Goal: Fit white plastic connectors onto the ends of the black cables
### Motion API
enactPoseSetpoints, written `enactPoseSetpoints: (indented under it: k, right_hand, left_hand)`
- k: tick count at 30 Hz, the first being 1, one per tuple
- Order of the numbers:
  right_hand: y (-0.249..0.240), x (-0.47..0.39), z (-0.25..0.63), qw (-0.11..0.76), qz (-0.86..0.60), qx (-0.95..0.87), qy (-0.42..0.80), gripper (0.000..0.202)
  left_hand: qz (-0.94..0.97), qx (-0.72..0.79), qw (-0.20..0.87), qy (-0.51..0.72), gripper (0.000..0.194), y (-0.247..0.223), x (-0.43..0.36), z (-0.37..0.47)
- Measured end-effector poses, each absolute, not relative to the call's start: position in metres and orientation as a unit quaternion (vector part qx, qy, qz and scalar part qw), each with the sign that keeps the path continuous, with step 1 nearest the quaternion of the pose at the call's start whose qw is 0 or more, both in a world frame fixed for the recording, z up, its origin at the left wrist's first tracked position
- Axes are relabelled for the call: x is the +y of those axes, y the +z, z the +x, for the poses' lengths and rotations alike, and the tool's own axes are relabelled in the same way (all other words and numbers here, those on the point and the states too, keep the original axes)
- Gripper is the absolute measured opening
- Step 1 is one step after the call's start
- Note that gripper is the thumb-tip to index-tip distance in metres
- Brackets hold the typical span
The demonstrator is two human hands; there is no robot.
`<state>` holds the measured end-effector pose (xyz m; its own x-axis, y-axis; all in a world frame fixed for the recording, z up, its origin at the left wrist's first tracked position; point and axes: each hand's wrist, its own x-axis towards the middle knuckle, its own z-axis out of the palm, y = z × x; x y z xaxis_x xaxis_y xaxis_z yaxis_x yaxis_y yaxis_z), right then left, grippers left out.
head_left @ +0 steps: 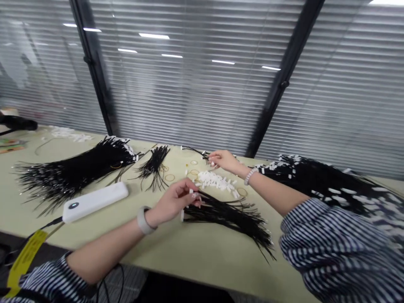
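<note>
My left hand [179, 200] is closed in a pinch at the white-tipped end of a black cable, over the left end of a loose bundle of black cables [233, 214]. The bundle spreads out to the right across the table. Further back, my right hand [222, 162] has its thumb and fingers bent together; what lies between them is too small to make out. Beside those fingertips are a few thin black cables [194, 150] with white ends. A pile of small white connector pieces [216, 181] lies between my two hands.
A large black cable bundle [85, 166] and a small one [154, 162] lie left. A white power bank [94, 202] sits near the front edge. Rubber bands [169, 177] lie mid-table. A big cable heap [322, 176] is right. Window blinds [189, 92] stand behind the table.
</note>
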<state>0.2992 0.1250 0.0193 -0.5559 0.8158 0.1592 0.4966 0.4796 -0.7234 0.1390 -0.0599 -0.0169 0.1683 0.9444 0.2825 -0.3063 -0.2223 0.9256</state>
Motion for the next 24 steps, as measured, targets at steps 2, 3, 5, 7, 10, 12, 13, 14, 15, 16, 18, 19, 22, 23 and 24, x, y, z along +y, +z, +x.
enactPoseSetpoints:
  k: [2, 3, 5, 7, 10, 12, 13, 14, 15, 16, 18, 19, 22, 23, 24]
  right_hand:
    - [0.047, 0.116, 0.321, 0.331, -0.399, -0.789, 0.33, 0.02]
    - [0.064, 0.106, 0.335, 0.375, -0.394, -0.771, 0.331, 0.018]
    - [0.097, 0.071, 0.366, 0.465, -0.368, -0.736, 0.326, 0.014]
    - [0.12, 0.019, 0.391, 0.534, -0.332, -0.712, 0.313, 0.007]
    - [0.116, -0.064, 0.407, 0.536, -0.301, -0.726, 0.309, 0.011]
    - [0.086, -0.097, 0.405, 0.359, -0.285, -0.821, 0.341, 0.007]
    - [0.067, -0.103, 0.405, 0.261, -0.296, -0.857, 0.331, 0.006]
    - [0.049, -0.103, 0.405, 0.205, -0.321, -0.873, 0.304, 0.007]
    - [0.034, -0.098, 0.407, 0.21, -0.362, -0.87, 0.26, 0.01]
    - [0.022, -0.09, 0.41, 0.208, -0.399, -0.865, 0.223, 0.014]
    - [0.01, -0.071, 0.418, 0.225, -0.434, -0.851, 0.193, 0.017]
    - [0.011, -0.062, 0.421, 0.229, -0.436, -0.848, 0.196, 0.018]
    - [0.021, -0.045, 0.417, 0.261, -0.424, -0.839, 0.219, 0.018]
    - [0.024, -0.041, 0.409, 0.272, -0.42, -0.836, 0.226, 0.019]
    - [0.025, -0.038, 0.399, 0.284, -0.415, -0.832, 0.233, 0.023]
  left_hand:
    - [0.532, 0.272, 0.513, 0.616, 0.016, -0.002, -0.062, 0.136]
    - [0.528, 0.26, 0.498, 0.637, 0.017, 0.006, -0.062, 0.136]
    - [0.516, 0.241, 0.477, 0.669, 0.016, 0.021, -0.064, 0.137]
    - [0.504, 0.229, 0.462, 0.693, 0.015, 0.032, -0.065, 0.142]
    - [0.479, 0.215, 0.483, 0.701, 0.016, 0.033, -0.066, 0.155]
    - [0.456, 0.232, 0.525, 0.68, 0.016, 0.021, -0.065, 0.164]
    - [0.443, 0.25, 0.548, 0.664, 0.016, 0.013, -0.064, 0.169]
    - [0.433, 0.268, 0.566, 0.648, 0.016, 0.003, -0.063, 0.173]
    - [0.427, 0.285, 0.584, 0.629, 0.015, -0.006, -0.062, 0.175]
    - [0.422, 0.303, 0.599, 0.61, 0.015, -0.016, -0.061, 0.177]
    - [0.415, 0.337, 0.624, 0.569, 0.015, -0.033, -0.058, 0.176]
    - [0.412, 0.355, 0.633, 0.551, 0.014, -0.04, -0.057, 0.175]
    - [0.409, 0.393, 0.645, 0.512, 0.011, -0.051, -0.055, 0.171]
    - [0.409, 0.399, 0.647, 0.505, 0.01, -0.052, -0.056, 0.17]
    - [0.411, 0.403, 0.647, 0.5, 0.01, -0.052, -0.056, 0.17]
